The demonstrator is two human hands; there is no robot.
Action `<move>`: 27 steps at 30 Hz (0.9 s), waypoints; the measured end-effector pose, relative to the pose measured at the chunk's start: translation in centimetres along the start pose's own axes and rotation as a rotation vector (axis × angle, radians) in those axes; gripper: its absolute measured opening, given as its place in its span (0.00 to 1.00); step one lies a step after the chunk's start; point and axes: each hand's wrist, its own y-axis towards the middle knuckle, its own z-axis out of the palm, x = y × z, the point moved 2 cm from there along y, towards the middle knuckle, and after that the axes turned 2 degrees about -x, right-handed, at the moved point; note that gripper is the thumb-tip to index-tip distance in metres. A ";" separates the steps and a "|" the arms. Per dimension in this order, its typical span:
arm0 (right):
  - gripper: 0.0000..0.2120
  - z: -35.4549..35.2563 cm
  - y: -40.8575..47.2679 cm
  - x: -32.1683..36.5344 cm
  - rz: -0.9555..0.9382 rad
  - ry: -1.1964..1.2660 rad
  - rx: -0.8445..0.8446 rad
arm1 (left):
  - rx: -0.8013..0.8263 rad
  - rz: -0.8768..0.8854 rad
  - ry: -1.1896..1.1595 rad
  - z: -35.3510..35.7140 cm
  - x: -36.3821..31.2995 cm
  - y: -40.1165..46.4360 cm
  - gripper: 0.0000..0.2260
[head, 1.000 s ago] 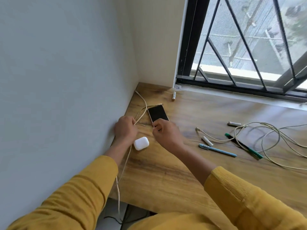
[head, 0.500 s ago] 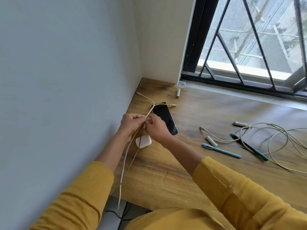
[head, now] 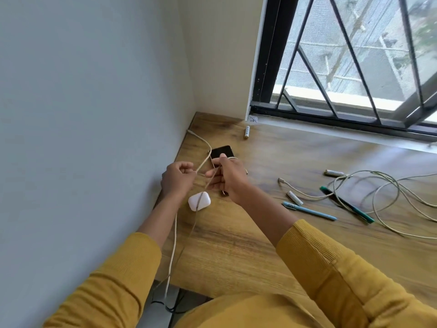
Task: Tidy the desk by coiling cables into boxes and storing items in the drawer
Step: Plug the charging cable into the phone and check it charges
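Note:
A cream charging cable (head: 175,233) runs from the desk's far left corner, through both hands, and down over the front edge. My left hand (head: 177,179) pinches it near the wall. My right hand (head: 228,177) grips a loop of the same cable just right of that, above a black phone (head: 221,151) lying flat. A white earbud case (head: 199,201) sits on the wooden desk (head: 236,245) below my hands, with the cable hanging across it.
A second tangled cream cable (head: 387,200) lies at the right with a light blue pen (head: 309,210), a dark green pen (head: 347,208) and batteries (head: 294,197). Another battery (head: 246,131) lies near the window sill. The wall borders the desk's left side.
Both hands rose from the desk with the cable. My right hand left the phone's edge and took a loop of cable. The phone has shifted slightly.

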 end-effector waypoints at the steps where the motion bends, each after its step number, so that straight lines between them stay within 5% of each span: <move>1: 0.16 -0.2 -0.4 0.1 -0.005 -0.028 0.006 | -0.004 0.057 0.072 0.3 -0.4 -0.5 0.12; 6: 0.11 -1.5 -2.9 0.3 -0.042 -0.157 0.142 | -0.078 0.314 0.050 1.5 -2.7 -2.0 0.08; 11: 0.12 -2.9 -4.3 -0.8 -0.094 -0.359 0.214 | 0.334 0.211 -0.348 2.7 -5.4 -3.9 0.18; 16: 0.09 -5.0 -5.2 -2.2 -0.103 -0.497 0.251 | 0.403 0.251 -0.338 3.6 -5.5 -5.6 0.08; 22: 0.12 -9.0 -5.2 -3.2 -0.104 -0.173 -0.129 | 0.277 0.296 -0.236 4.9 -3.2 -7.6 0.05; 27: 0.12 -10.0 -4.7 -2.9 -0.149 -0.274 -0.272 | 0.332 0.321 -0.147 6.5 -2.5 -10.5 0.08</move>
